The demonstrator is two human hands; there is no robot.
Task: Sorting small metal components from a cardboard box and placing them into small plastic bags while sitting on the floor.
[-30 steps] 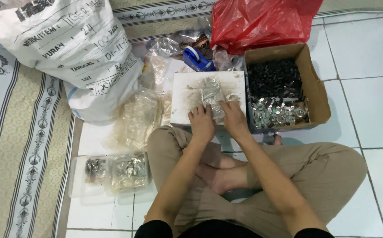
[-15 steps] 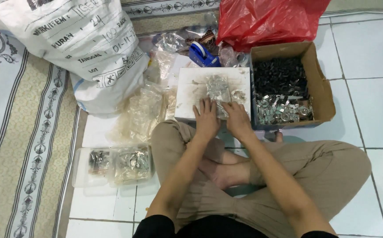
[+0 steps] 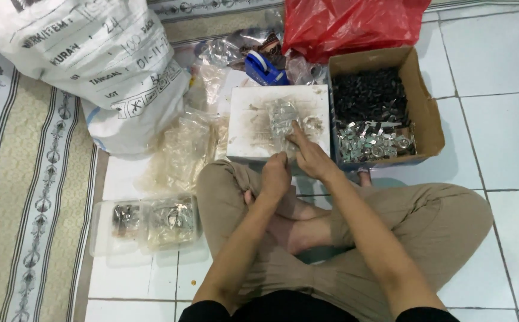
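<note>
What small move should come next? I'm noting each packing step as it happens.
Probably bring the left hand, fisted at the board's near edge, up to steady the small clear bag of metal pieces: only the right hand presses it on the white board.

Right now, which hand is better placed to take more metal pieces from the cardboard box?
Right. The right hand rests on the clear bag, beside the cardboard box; the left hand is farther away.

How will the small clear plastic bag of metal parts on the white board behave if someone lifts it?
The clear bag looks thin and crinkled, so it would probably sag. Its shiny metal contents suggest it is heavy for its size. The right hand presses it on the white board; the film may be slippery.
</note>
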